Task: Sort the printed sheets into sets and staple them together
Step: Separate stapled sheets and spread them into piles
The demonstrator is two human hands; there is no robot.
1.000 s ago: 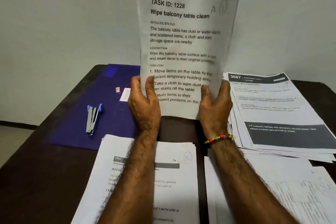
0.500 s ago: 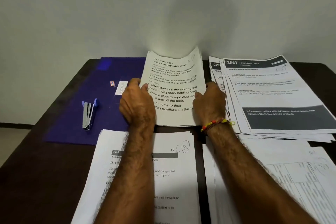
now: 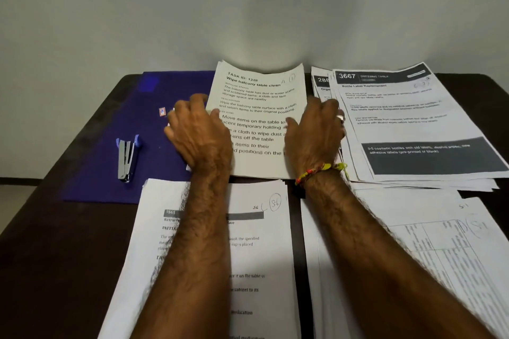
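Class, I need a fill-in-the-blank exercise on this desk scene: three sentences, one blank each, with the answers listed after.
1. The stapler lies on a ____ folder.
2. The sheet between the left hand and right hand is headed TASK ID: ____.
3. The bracelet sits on the ____ wrist.

Answers: blue; 1228; right

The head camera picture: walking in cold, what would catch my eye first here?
Probably the two bare hands, left hand and right hand, at the sides of a sheet set headed "Wipe balcony table clean" in the middle of the dark table. Paper stacks surround it: one topped "3667" on the right, two more nearer the camera. A stapler lies on a blue folder at the left.
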